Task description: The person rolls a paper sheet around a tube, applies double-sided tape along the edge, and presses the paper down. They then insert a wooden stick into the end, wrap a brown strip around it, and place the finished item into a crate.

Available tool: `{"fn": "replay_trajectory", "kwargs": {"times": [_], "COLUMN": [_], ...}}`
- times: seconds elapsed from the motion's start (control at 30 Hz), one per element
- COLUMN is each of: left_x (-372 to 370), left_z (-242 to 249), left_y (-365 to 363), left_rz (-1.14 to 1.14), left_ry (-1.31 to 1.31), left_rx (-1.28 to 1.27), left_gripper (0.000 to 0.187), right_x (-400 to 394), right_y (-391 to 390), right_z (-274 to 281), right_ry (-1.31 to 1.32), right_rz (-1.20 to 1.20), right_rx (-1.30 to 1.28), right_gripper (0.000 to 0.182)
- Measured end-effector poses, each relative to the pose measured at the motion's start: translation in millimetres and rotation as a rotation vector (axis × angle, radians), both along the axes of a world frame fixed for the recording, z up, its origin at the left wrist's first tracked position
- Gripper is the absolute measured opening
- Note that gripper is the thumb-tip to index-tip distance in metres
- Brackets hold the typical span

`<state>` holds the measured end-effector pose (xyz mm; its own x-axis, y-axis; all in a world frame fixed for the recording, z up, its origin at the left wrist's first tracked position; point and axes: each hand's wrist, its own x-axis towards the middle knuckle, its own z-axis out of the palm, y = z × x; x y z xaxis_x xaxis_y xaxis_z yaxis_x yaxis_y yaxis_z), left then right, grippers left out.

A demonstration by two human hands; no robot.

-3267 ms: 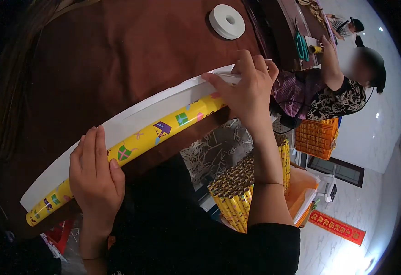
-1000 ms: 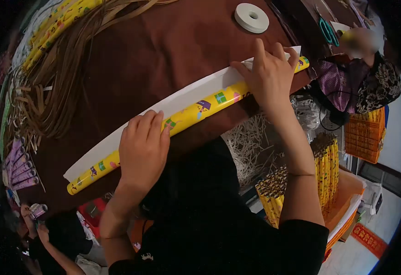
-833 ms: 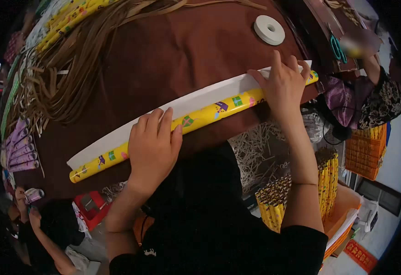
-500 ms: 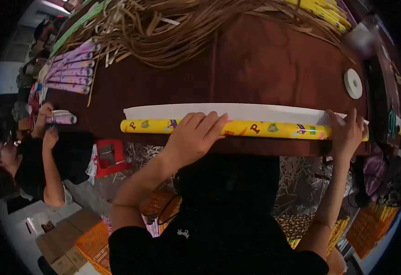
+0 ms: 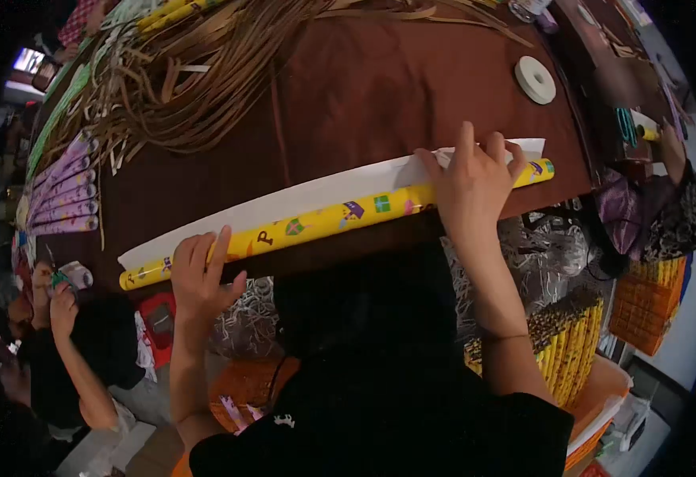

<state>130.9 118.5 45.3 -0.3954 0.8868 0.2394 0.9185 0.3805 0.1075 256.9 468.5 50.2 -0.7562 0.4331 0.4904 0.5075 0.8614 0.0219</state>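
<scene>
A long yellow paper roll point(image 5: 308, 225) printed with small coloured pictures and letters lies slantwise near the table's front edge. Along its far side a strip of white paper point(image 5: 284, 200) lies unrolled. My left hand point(image 5: 203, 274) rests on the left part of the roll, its fingers stretched over the top and the thumb apart. My right hand point(image 5: 475, 179) lies across the roll toward its right end. Its fingers are spread and reach the white strip, with the thumb apart on the left. The undersides of both hands are hidden.
Brown strips point(image 5: 229, 87) are heaped at the table's back left, with purple patterned rolls point(image 5: 66, 191) beside them. A white tape reel point(image 5: 535, 79) lies at the right. A co-worker's hands point(image 5: 62, 306) hold a small roll at the left. Yellow rolls point(image 5: 567, 350) fill a basket below.
My view has turned, so the roll now slants up to the right. My left hand has shifted toward the roll's left end, and the right hand sits farther in from the right end.
</scene>
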Motion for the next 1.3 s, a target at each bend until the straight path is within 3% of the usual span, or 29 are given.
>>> {"fn": "replay_trajectory", "kwargs": {"times": [0.07,0.1,0.17,0.4,0.53,0.73,0.8,0.97,1.3], "left_x": [13.5,24.1,39.6,61.8,62.0,63.2,63.1,64.6,65.8], "left_z": [-0.6,-2.5,1.7,-6.3,-17.4,-16.4,-15.3,-15.2,-11.4], "left_y": [29.2,44.6,100.0,217.6,228.3,227.9,227.5,227.6,229.2], "left_rz": [0.025,0.069,-0.058,-0.101,-0.017,0.017,0.021,0.019,0.038], "left_ry": [0.204,0.069,-0.142,-0.210,-0.185,-0.242,-0.260,-0.278,-0.282], "left_rx": [0.150,0.230,0.237,0.202,0.192,0.122,0.095,0.064,0.008], "left_gripper": [0.045,0.047,0.043,0.030,0.027,0.036,0.039,0.042,0.041], "right_x": [-1.2,-2.0,-0.8,-0.6,4.1,25.3,38.5,64.8,64.7], "right_y": [-0.5,-0.5,5.7,3.5,11.5,63.3,91.4,149.3,158.7], "right_z": [-4.5,-2.7,-4.4,-5.1,-6.6,24.6,38.3,38.9,1.4], "right_ry": [0.015,0.015,0.021,-0.015,-0.023,-0.073,-0.142,-0.208,-0.062], "right_rz": [0.024,0.025,0.029,0.032,0.040,0.388,0.338,0.224,0.121], "right_rx": [-0.084,-0.087,-0.095,-0.073,-0.100,-0.314,-0.384,-0.256,-0.024], "right_gripper": [0.042,0.042,0.042,0.045,0.045,0.044,0.047,0.052,0.050]}}
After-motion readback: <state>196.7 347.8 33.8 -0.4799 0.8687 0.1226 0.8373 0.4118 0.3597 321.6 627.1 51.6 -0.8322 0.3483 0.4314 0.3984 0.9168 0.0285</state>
